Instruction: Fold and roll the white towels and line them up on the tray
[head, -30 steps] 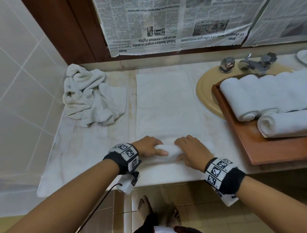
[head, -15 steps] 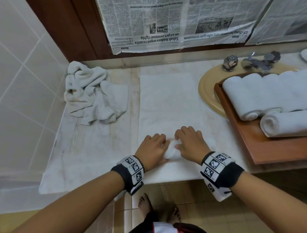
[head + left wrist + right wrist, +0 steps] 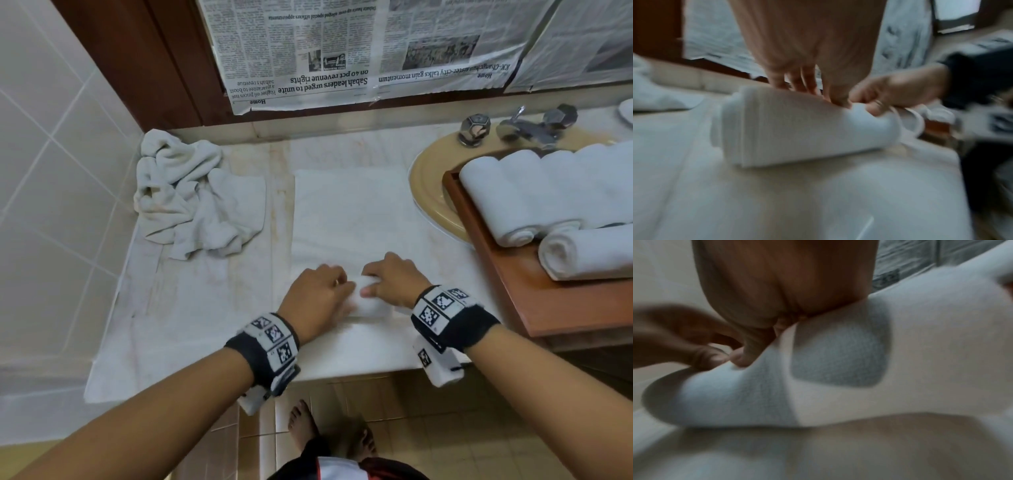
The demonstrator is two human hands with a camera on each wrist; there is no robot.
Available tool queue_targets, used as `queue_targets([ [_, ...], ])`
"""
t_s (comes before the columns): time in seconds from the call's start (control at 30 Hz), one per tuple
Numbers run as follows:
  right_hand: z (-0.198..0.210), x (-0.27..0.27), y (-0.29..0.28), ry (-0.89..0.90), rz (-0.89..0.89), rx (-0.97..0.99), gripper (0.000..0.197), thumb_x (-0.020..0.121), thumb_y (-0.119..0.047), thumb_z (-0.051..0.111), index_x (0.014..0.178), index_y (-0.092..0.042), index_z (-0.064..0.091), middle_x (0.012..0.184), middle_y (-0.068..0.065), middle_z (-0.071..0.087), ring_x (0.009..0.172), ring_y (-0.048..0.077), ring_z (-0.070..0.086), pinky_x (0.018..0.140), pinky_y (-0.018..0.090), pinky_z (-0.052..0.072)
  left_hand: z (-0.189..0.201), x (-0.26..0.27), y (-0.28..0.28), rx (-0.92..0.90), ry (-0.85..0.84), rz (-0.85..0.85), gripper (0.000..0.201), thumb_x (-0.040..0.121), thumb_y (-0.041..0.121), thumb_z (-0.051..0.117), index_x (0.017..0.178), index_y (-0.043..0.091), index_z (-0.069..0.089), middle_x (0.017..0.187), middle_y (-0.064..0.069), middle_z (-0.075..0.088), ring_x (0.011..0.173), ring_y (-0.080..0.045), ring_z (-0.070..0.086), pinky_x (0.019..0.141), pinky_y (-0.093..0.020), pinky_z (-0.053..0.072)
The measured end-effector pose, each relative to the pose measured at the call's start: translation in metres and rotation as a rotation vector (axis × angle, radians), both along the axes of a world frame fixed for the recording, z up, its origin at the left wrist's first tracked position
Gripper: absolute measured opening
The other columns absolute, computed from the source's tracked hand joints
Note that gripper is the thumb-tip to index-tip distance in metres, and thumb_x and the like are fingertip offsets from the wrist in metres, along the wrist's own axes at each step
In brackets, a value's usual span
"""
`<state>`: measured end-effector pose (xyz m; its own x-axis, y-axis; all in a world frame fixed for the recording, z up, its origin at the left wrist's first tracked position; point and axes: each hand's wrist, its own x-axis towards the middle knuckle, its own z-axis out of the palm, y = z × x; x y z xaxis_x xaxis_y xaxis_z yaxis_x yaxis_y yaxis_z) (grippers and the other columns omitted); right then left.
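The fingers [image 3: 807,84] of the left hand [image 3: 317,296] curl over the top of the half-rolled towel [image 3: 368,301], thumb tucked at its near side; the right hand [image 3: 394,282] does the same beside it, fingers bent over the roll and thumb pressing its front, so both hands grip the one roll with thumbs nearly touching. The roll lies at the near end of the folded strip, its long axis running left to right across the surface [image 3: 205,308], while the unrolled part of the towel stretches flat away toward the wall.

To the left of it a crumpled towel pile [image 3: 195,202] sits heaped near the tiled corner. To the right, a wooden tray [image 3: 534,301] rests over the yellowish sink [image 3: 428,192] and holds finished rolled towels [image 3: 507,202], several side by side pointing toward the near-left, with another [image 3: 589,253] lying crosswise in front of them. Metal taps [image 3: 513,126] stand behind the sink. Nothing lies on the flat strip ahead of the roll.

Newspaper sheets [image 3: 342,54] hang upside down on the wall; one headline reads "Sabah leaders urged to unite on 40 pct revenue rights".
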<state>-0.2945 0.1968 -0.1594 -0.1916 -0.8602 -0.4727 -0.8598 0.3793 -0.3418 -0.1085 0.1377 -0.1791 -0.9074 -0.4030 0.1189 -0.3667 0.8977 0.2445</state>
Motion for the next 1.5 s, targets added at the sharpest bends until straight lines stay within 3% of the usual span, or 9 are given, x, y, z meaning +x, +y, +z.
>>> queue_targets([
  [0.1, 0.000, 0.008, -0.001, 0.192, 0.002, -0.205, 0.034, 0.089, -0.043, 0.061, 0.116, -0.022, 0.058, 0.120, -0.001, 0.049, 0.119, 0.023, 0.038, 0.092, 0.037, 0.032, -0.015, 0.007, 0.011, -0.183, -0.145, -0.042, 0.082, 0.060, 0.056, 0.080, 0.123, 0.007, 0.061, 0.115, -0.009, 0.054, 0.100, -0.027, 0.054, 0.073, -0.038, 0.048],
  [0.37, -0.020, 0.022, 0.035, 0.430, 0.242, -0.407, 0.072, 0.047, -0.036, 0.087, 0.109, -0.016, 0.056, 0.100, 0.006, 0.056, 0.083, 0.028, 0.054, 0.070, 0.040, 0.047, -0.005, -0.001, -0.021, -0.027, -0.106, -0.153, 0.061, 0.065, 0.024, 0.085, 0.118, 0.005, 0.061, 0.100, -0.016, 0.059, 0.067, -0.031, 0.056, 0.051, -0.039, 0.051],
  [0.47, -0.022, 0.020, 0.033, 0.389, 0.272, -0.431, 0.061, 0.043, -0.022, 0.090, 0.097, -0.011, 0.064, 0.088, 0.007, 0.060, 0.073, 0.027, 0.056, 0.060, 0.038, 0.049, 0.013, -0.008, -0.029, 0.139, -0.222, -0.083, 0.049, 0.084, 0.031, 0.071, 0.130, 0.018, 0.059, 0.120, -0.010, 0.055, 0.095, -0.030, 0.059, 0.083, -0.039, 0.049],
  [0.77, 0.005, -0.008, 0.011, -0.191, -0.069, 0.046, 0.028, 0.084, -0.022, 0.072, 0.110, -0.014, 0.069, 0.114, 0.006, 0.065, 0.113, 0.025, 0.057, 0.097, 0.036, 0.045, 0.000, 0.030, -0.054, 0.396, -0.341, -0.014, 0.062, 0.092, 0.068, 0.031, 0.138, 0.030, 0.047, 0.129, 0.005, 0.051, 0.119, -0.015, 0.047, 0.098, -0.031, 0.036],
  [0.93, 0.001, 0.005, -0.002, 0.170, -0.123, -0.059, 0.025, 0.086, -0.027, 0.064, 0.111, -0.029, 0.061, 0.118, 0.000, 0.046, 0.121, 0.026, 0.034, 0.092, 0.037, 0.032, -0.003, 0.025, -0.056, 0.586, -0.230, 0.235, 0.055, 0.097, 0.054, 0.034, 0.102, 0.009, 0.064, 0.104, -0.006, 0.065, 0.099, -0.021, 0.057, 0.089, -0.034, 0.041],
  [1.13, -0.015, 0.027, 0.038, 0.343, 0.191, -0.327, 0.071, 0.059, -0.074, 0.056, 0.107, -0.022, 0.049, 0.102, 0.000, 0.046, 0.090, 0.023, 0.042, 0.074, 0.038, 0.036, -0.015, 0.003, -0.059, 0.468, -0.295, 0.358, 0.041, 0.104, 0.036, 0.031, 0.093, 0.010, 0.060, 0.099, -0.010, 0.065, 0.094, -0.028, 0.056, 0.080, -0.036, 0.040],
  [1.23, -0.026, 0.023, 0.038, 0.469, 0.245, -0.327, 0.080, 0.043, -0.061, 0.082, 0.103, -0.017, 0.051, 0.093, 0.005, 0.051, 0.076, 0.026, 0.047, 0.065, 0.038, 0.041, -0.011, -0.001, -0.062, 0.480, -0.214, 0.420, 0.039, 0.101, 0.041, 0.037, 0.084, 0.014, 0.059, 0.089, -0.006, 0.063, 0.087, -0.026, 0.057, 0.073, -0.034, 0.039],
  [1.37, -0.014, 0.016, 0.022, 0.402, 0.235, -0.240, 0.063, 0.070, -0.056, 0.074, 0.114, -0.014, 0.057, 0.106, 0.004, 0.056, 0.092, 0.027, 0.055, 0.078, 0.040, 0.043, -0.004, 0.001, -0.042, -0.005, 0.107, 0.087, 0.049, 0.085, 0.056, 0.050, 0.108, 0.017, 0.067, 0.102, -0.003, 0.065, 0.089, -0.023, 0.061, 0.075, -0.036, 0.049],
  [1.5, 0.000, -0.007, 0.010, -0.030, 0.094, -0.104, 0.060, 0.079, -0.052, 0.069, 0.127, -0.019, 0.054, 0.124, -0.001, 0.057, 0.113, 0.021, 0.052, 0.095, 0.033, 0.040, -0.028, -0.001, -0.013, -0.264, -0.077, -0.061, 0.085, 0.066, 0.046, 0.078, 0.131, 0.003, 0.045, 0.115, -0.013, 0.061, 0.099, -0.029, 0.062, 0.079, -0.043, 0.050],
])
